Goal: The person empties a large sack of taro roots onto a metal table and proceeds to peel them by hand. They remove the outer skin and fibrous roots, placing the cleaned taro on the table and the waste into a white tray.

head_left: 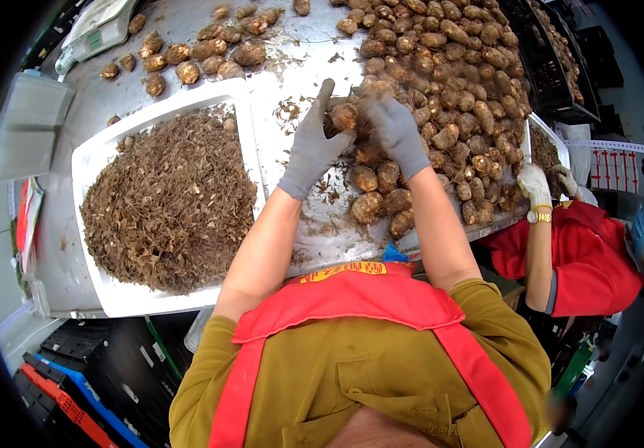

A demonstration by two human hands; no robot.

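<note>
My left hand (313,149), in a grey glove, has its fingers stretched up and its thumb held apart. A brown taro corm (343,116) with a pale reddish end sits in the gap beside that thumb; whether the hand bears any of its weight I cannot tell. Just right of it, my right hand (400,134), also grey-gloved, is over the near left edge of a large taro pile (456,82). Motion smears its fingers, and what lies under them is hidden. Several bigger hairy taros (367,207) lie below the hands on the metal table (322,239).
A white foam box (251,138) full of brown root fibres and peelings (169,201) stands left. Several trimmed taros (208,50) lie beyond it, near a scale (98,33). At right, a co-worker's gloved hand (534,184) is beside another white box (549,134). Black crates (553,60) stand far right.
</note>
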